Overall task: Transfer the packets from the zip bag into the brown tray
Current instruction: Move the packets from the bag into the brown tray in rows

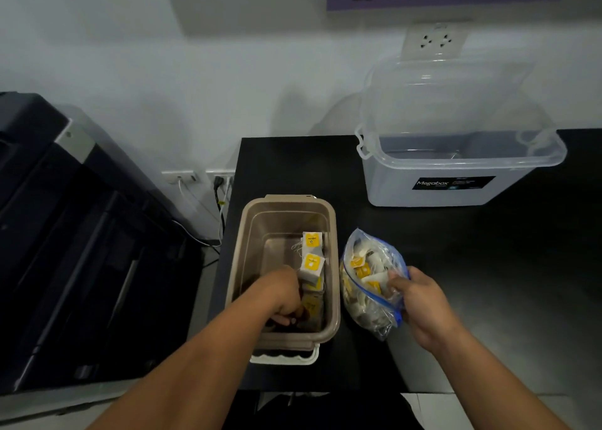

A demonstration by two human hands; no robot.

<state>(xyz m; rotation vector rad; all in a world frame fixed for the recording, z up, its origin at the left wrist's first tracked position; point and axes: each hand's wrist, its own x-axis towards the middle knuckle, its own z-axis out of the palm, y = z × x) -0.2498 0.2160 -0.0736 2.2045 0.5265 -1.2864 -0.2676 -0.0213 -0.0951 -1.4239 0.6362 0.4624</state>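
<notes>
The brown tray [257,221] sits on the black table, a white handle at its near end. Inside it, white packets with yellow labels [311,257] stand along its right wall. My left hand [282,294] is down in the tray's near part, fingers curled next to the packets; what it grips, if anything, is hidden. Right of the tray lies the clear zip bag [368,286] with a blue seal, stuffed with more packets. My right hand [417,299] pinches the bag's open edge at its right side.
A clear lidded storage box [456,169] labelled Megabox stands at the table's back right, lid tipped up against the wall. A large dark printer [65,234] fills the left. Wall sockets with cables [218,188] sit between printer and table.
</notes>
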